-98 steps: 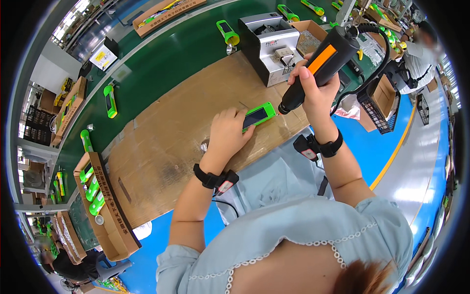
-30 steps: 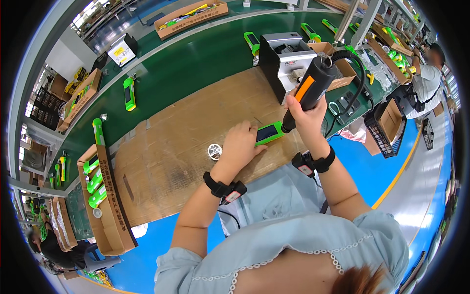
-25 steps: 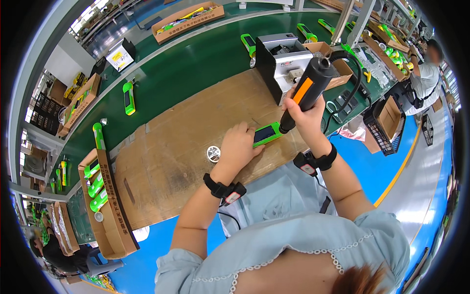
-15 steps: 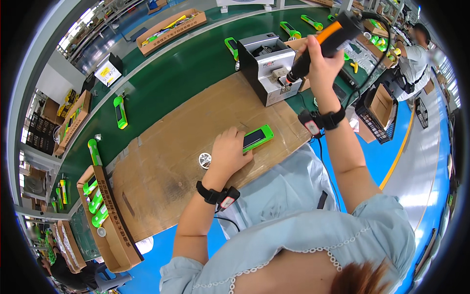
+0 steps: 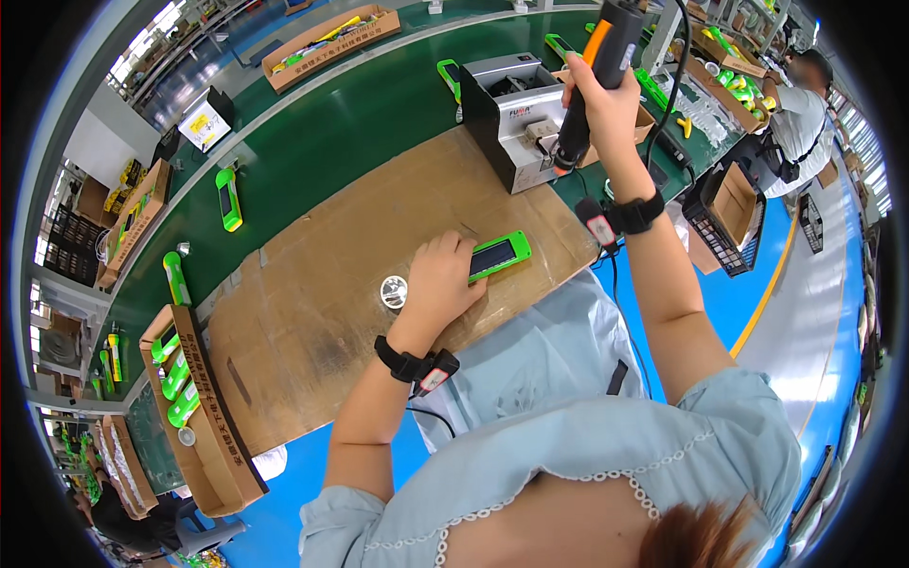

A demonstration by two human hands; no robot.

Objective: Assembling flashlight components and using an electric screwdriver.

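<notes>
A bright green flashlight with a dark panel [image 5: 499, 254] lies on the brown cardboard [image 5: 331, 312]. My left hand [image 5: 438, 279] is closed around its left part and holds it against the cardboard. A round silver reflector end [image 5: 394, 292] shows just left of that hand. My right hand [image 5: 607, 104] grips a black and orange electric screwdriver [image 5: 574, 142], raised and nearly upright with its tip downward. That tip is close to the front right of a grey box-shaped screw feeder [image 5: 529, 142]; whether they touch, I cannot tell.
An open carton [image 5: 222, 445] with several green flashlights stands at the left. Another green flashlight [image 5: 228, 201] lies on the green belt [image 5: 294, 180]. A cable [image 5: 674, 95] hangs from the screwdriver. At the right are a black crate [image 5: 724, 216] and a person in light clothing [image 5: 800, 133].
The screwdriver has swung to a more upright pose, and its tip has come away from the feeder's front outlet. My left hand keeps its hold on the flashlight.
</notes>
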